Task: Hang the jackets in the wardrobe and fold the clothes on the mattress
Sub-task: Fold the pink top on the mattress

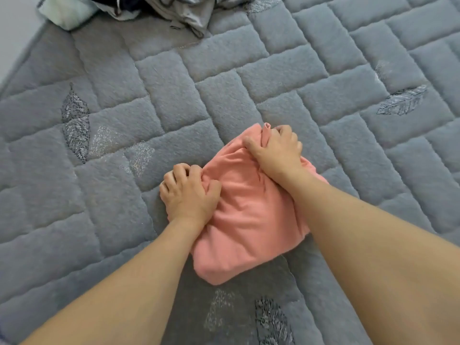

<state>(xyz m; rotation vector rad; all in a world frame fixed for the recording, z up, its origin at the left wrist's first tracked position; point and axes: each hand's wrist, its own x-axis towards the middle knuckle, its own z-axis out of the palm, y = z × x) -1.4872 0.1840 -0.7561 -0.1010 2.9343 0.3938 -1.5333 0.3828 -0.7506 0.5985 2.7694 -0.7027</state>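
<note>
A pink garment [246,220] lies bunched in a compact fold on the grey quilted mattress [174,78], near its middle. My left hand [189,192] grips the garment's left edge with curled fingers, thumb pressed into the cloth. My right hand [276,150] grips the far upper corner, with a small roll of pink fabric sticking up between thumb and fingers. Both forearms reach in from the bottom of the view.
A heap of grey and dark clothes [174,11] sits at the mattress's far edge, with a pale mint folded item [67,14] beside it at the far left. The floor [12,33] shows past the mattress's left corner.
</note>
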